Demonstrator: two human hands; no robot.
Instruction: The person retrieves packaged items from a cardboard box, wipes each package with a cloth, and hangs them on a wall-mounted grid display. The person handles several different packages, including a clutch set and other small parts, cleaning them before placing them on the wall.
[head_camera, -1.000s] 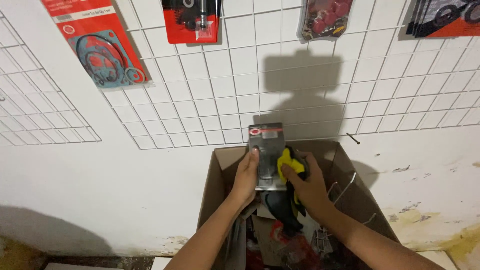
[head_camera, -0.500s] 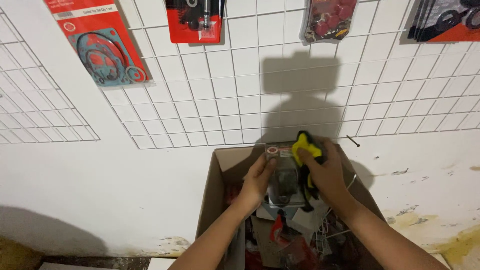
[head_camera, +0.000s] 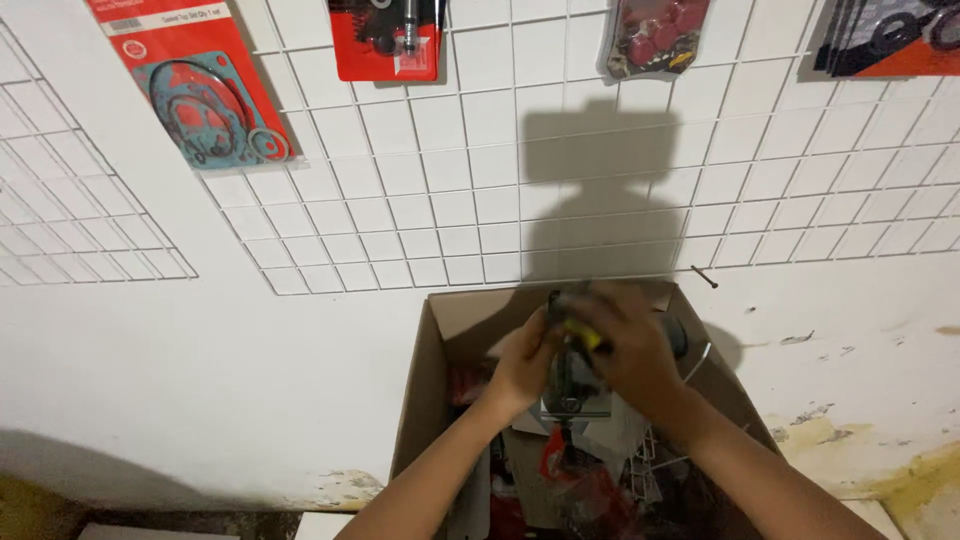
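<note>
Both hands meet above the open cardboard box (head_camera: 437, 340), which stands against the white wall under a wire grid panel (head_camera: 480, 200). The left hand (head_camera: 522, 362) has its fingers closed around the left edge of a flat carded pack (head_camera: 572, 385) held upright just over the box. The right hand (head_camera: 630, 358) is curled shut over the pack's top, pinching a yellow-handled piece (head_camera: 585, 337), possibly a small tool; motion blur hides detail. The pack looks light, stiff at the card and slippery at the plastic, so its edges give the surest hold. The box walls crowd both wrists, and loose packs (head_camera: 590, 490) fill it below; open room lies only upward, toward the grid's 4 hanging packs.
</note>
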